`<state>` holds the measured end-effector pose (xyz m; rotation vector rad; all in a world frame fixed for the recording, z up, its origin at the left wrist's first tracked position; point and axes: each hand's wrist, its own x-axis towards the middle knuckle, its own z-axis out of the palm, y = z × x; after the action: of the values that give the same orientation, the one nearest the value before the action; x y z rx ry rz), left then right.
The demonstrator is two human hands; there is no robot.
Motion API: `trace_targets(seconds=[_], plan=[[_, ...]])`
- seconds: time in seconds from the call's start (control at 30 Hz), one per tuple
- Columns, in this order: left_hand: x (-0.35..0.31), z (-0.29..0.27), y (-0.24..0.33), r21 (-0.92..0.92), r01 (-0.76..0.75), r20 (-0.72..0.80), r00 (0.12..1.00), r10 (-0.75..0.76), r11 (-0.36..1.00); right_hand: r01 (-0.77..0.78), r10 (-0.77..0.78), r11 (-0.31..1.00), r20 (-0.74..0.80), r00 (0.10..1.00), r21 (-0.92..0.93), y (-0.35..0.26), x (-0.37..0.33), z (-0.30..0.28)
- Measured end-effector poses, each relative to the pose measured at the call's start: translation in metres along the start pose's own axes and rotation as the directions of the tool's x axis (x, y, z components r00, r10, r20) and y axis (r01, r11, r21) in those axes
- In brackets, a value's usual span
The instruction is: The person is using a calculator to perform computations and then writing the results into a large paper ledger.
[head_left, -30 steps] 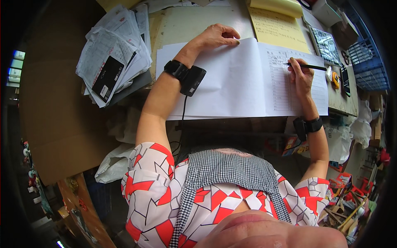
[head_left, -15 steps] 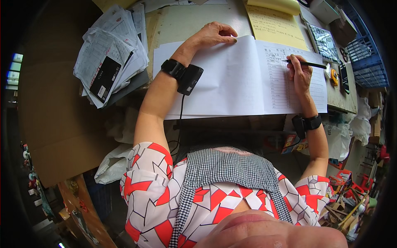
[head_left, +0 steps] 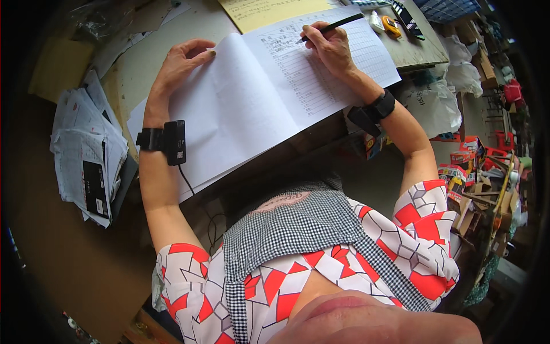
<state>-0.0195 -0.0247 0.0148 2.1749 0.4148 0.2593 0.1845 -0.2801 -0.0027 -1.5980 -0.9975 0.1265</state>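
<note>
A wide paper booklet lies open on the table, with a blank left page [head_left: 240,97] that bulges near the fold and a printed, ruled right page [head_left: 312,86]. Handwriting fills a few upper lines of the ruled page. My right hand [head_left: 332,51] grips a black pen [head_left: 345,21], its tip at those written lines. My left hand [head_left: 182,64] rests at the upper edge of the blank page, fingers bent and thumb apart, holding nothing that I can see. Both wrists wear black straps with small devices; a cable hangs from the left one.
A yellow written pad [head_left: 275,12] lies beyond the booklet. At its right are a yellow tape measure [head_left: 391,27] and a dark phone-like object [head_left: 408,20]. Loose papers [head_left: 86,143] are stacked at the left. Plastic bags [head_left: 432,106] hang past the table's right edge.
The whole view has turned and shifted, so the booklet now appears tilted and farther left. My right hand still grips the pen at the upper lines; my left hand stays by the page's upper edge.
</note>
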Motion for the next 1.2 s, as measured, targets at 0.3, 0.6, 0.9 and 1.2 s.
trace_targets(seconds=[0.3, 0.6, 0.9, 1.2], plan=[[0.002, 0.001, 0.005, -0.018, 0.04, 0.024, 0.999, -0.04, 0.999, 0.079, -0.08, 0.992, -0.011, 0.997, -0.097, 0.014, 0.0, -0.002], [0.002, 0.002, 0.002, -0.02, 0.038, 0.02, 0.999, -0.038, 0.999, 0.079, -0.081, 0.985, -0.009, 0.997, -0.156, 0.003, -0.001, 0.0], [0.004, 0.004, -0.003, -0.044, -0.031, -0.024, 0.999, 0.03, 0.999, 0.038, -0.029, 0.974, 0.042, 0.999, -0.225, 0.002, -0.001, -0.003], [0.003, 0.001, 0.0, -0.019, 0.023, 0.015, 1.0, -0.023, 1.0, 0.064, -0.069, 0.975, -0.014, 0.998, -0.215, -0.001, -0.001, 0.0]])
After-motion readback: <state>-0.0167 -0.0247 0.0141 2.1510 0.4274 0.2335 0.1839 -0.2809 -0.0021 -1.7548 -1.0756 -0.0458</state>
